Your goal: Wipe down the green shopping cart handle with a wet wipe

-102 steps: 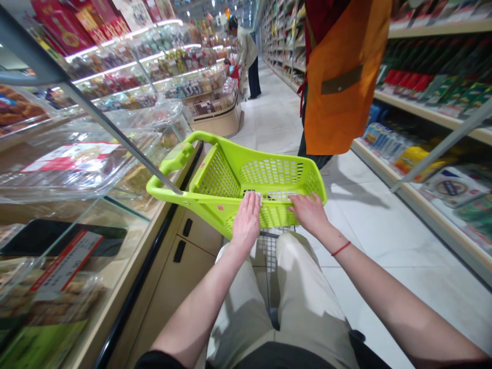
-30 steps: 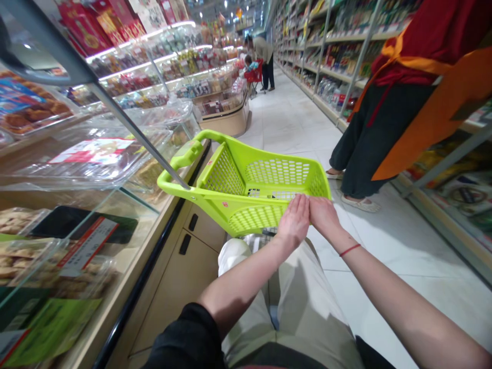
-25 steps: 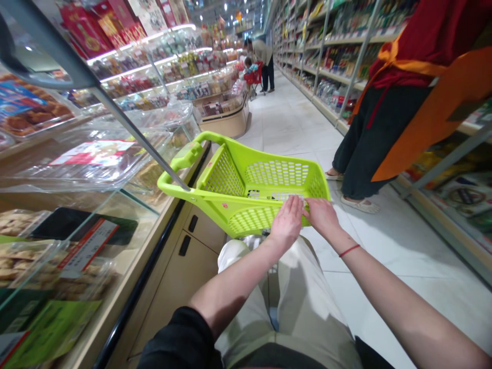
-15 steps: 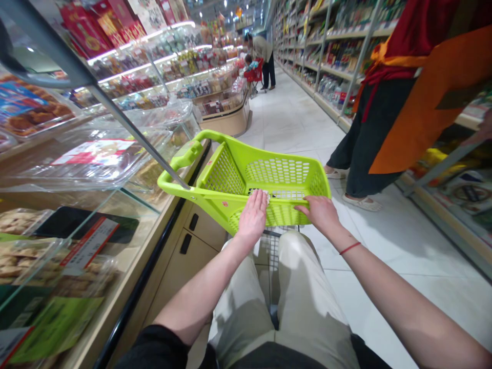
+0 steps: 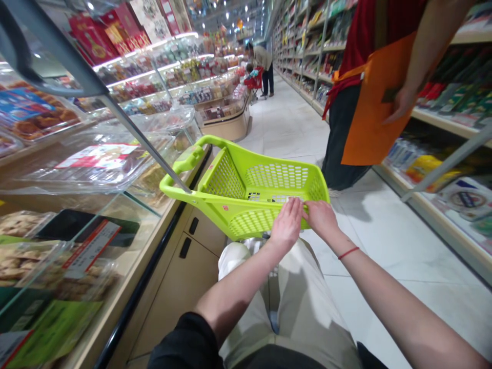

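A bright green plastic shopping cart (image 5: 215, 201) with a perforated basket stands sideways in front of my knees. My left hand (image 5: 286, 225) lies over the basket's near rim, fingers together. A bit of white tissue (image 5: 300, 200) shows at its fingertips, mostly hidden under them. Just to the right, close to the left fingertips, my right hand (image 5: 322, 218) grips the same rim near the cart's corner. The basket floor in view holds no goods.
At left, a glass-edged display counter (image 5: 144, 202) carries packaged food and a black phone-like slab. A grey handle on a metal pole (image 5: 142, 141) crosses above it. A person in an orange apron (image 5: 378, 102) stands right, by shelves. Farther down the aisle, someone bends over a red cart (image 5: 254, 79).
My left hand has slid right along the rim with the white tissue, up to my right hand. My right hand stays at the corner. The aproned person has moved farther up the aisle.
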### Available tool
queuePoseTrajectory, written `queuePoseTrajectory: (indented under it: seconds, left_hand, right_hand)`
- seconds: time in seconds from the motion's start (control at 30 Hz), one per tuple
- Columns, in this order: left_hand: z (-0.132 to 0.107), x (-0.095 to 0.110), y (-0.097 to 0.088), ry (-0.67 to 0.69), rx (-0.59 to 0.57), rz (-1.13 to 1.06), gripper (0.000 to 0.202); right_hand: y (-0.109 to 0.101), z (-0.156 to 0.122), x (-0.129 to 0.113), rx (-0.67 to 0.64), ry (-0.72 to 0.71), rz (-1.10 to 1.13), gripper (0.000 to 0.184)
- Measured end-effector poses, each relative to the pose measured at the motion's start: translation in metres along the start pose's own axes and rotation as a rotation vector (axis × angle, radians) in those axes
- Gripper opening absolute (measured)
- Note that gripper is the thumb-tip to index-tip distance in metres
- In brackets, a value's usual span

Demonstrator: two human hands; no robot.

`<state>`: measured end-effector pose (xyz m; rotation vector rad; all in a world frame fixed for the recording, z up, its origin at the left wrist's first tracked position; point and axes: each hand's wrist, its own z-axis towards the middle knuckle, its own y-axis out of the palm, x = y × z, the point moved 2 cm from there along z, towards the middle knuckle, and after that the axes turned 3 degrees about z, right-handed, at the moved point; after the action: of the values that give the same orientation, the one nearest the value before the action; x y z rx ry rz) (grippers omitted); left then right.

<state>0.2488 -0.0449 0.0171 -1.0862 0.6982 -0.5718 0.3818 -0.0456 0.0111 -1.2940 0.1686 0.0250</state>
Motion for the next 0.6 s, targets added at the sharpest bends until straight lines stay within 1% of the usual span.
queuePoseTrajectory:
  seconds: [0.07,0.17,0.27,0.33,0.43,0.5,0.53,0.6]
  left_hand:
    - [-0.01,-0.01,-0.003,0.023,0.011,0.016,0.051]
    - [-0.027,-0.031,-0.008,-0.002,0.011,0.033,0.055]
    - [-0.043,-0.058,-0.015,-0.071,-0.011,0.042,0.058]
    - [-0.053,-0.079,-0.019,-0.143,-0.023,0.05,0.06]
    - [-0.065,-0.103,-0.021,-0.27,0.004,0.048,0.064]
    - [-0.065,-0.107,-0.019,-0.342,0.03,0.031,0.068]
    - [-0.063,-0.103,-0.017,-0.369,0.036,0.02,0.07]
    - [-0.053,-0.088,-0.012,-0.392,0.03,-0.001,0.07]
  right_hand:
    - [0.0,0.0,0.0,0.011,0.003,0.004,0.028]
    - [0.001,0.0,0.0,0.022,0.003,0.028,0.036]
    - [0.002,0.001,0.001,0.009,-0.002,0.042,0.041]
    - [0.002,0.001,0.001,-0.002,-0.001,0.044,0.04]
    - [0.002,0.001,0.001,0.005,0.0,0.05,0.036]
    - [0.002,0.0,0.0,0.022,-0.002,0.054,0.037]
    - [0.003,0.0,0.0,0.03,-0.001,0.056,0.037]
    - [0.003,0.0,0.0,0.038,0.001,0.059,0.039]
